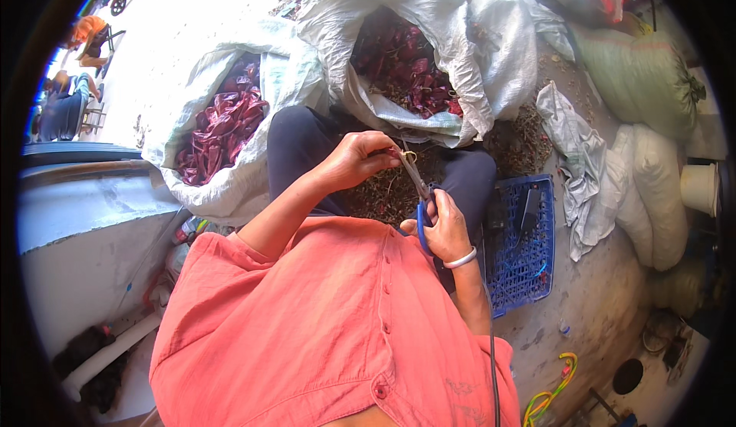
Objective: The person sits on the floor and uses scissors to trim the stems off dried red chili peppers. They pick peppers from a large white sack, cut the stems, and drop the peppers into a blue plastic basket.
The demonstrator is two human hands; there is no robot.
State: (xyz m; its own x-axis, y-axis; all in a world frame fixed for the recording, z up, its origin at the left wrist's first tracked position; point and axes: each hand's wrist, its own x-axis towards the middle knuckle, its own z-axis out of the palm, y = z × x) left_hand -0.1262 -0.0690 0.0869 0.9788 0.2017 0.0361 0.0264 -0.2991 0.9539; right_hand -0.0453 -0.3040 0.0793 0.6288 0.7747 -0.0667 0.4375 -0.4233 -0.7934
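Observation:
My left hand (359, 160) is closed in a pinch on a small dried red chili (394, 152), mostly hidden by the fingers. A pale curled stem (410, 156) shows at its end. In my right hand (448, 231) is a pair of scissors (414, 172) with blue handles, its blades pointing up and left to the stem. Whether the blades touch the stem I cannot tell. Beyond my knees, one white woven sack (170, 132) on the left holds dark red dried chilies (222, 132). Another white sack (474, 63) farther off holds more chilies (410, 67).
A blue plastic crate (546, 231) with a dark object in it stands right of my knee. Plant scraps (383, 201) litter the floor between my legs. Filled sacks (632, 78) line the right side. A low wall (92, 251) stands left, and two seated people are at far left.

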